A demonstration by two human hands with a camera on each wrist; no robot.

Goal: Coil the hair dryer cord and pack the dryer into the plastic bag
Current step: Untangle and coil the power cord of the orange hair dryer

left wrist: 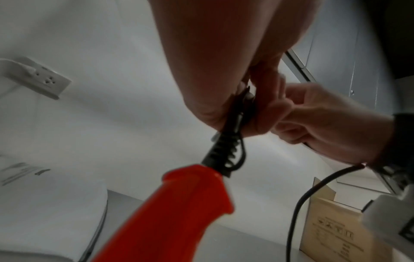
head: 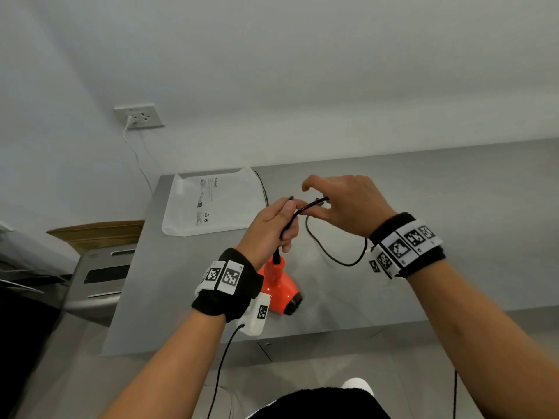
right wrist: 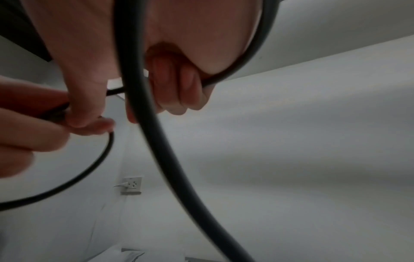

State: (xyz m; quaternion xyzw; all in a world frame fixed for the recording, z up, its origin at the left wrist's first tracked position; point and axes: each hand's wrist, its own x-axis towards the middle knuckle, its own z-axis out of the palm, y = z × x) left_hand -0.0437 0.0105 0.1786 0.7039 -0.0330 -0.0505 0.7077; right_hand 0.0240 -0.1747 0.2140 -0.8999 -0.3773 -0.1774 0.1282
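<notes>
Head view: your left hand (head: 272,228) grips the black cord (head: 332,255) just above the handle of the orange dryer (head: 279,287), whose black nozzle end is at the grey desk (head: 453,237). Your right hand (head: 348,204) pinches the same cord beside the left; a loop hangs below it. The white plastic bag (head: 211,204) lies flat at the desk's far left corner. A wall socket (head: 140,116) sits beyond.

Left wrist view: your fingers (left wrist: 257,113) close round doubled cord strands above the ribbed sleeve; a cardboard box (left wrist: 331,230) stands lower right.

Right wrist view: your right hand's fingers (right wrist: 179,88) are curled, cord arcing past them.
</notes>
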